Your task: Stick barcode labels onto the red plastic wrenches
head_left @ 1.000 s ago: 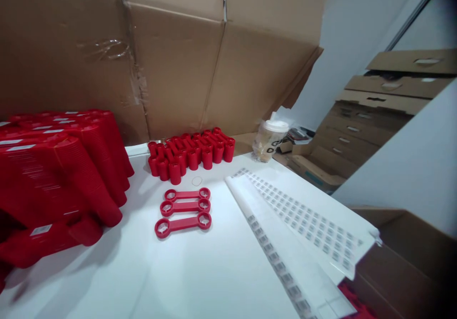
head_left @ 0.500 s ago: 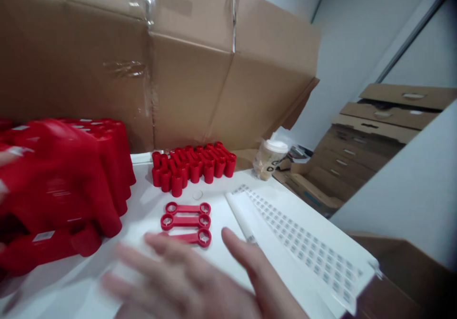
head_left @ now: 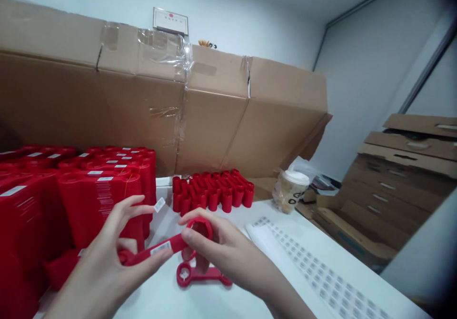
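Between both hands is a red ring-ended bar [head_left: 177, 244], tilted up to the right, with a white printed label [head_left: 160, 248] on its flat side. My left hand [head_left: 107, 252] grips its near-left end, thumb along the bar. A second small white label [head_left: 159, 204] sits on the tip of my left index finger. My right hand [head_left: 224, 247] pinches the ring at the other end, thumb in front. Under the hands, another red ring-ended bar [head_left: 205, 275] lies on the white table [head_left: 160, 295]. Part of one more shows behind the held bar, mostly hidden.
Tall stacks of labelled red bars [head_left: 100, 190] fill the left side. Shorter red stacks [head_left: 214, 193] stand at the back middle. A label sheet [head_left: 310, 271] lies at the right, near a lidded cup [head_left: 291, 190]. A large cardboard box [head_left: 214, 124] closes off the back.
The view has shifted up and left. My right hand, earlier blurred and spread over the table, now grips a red bar's ring. My left hand has come in, holding the bar's other end.
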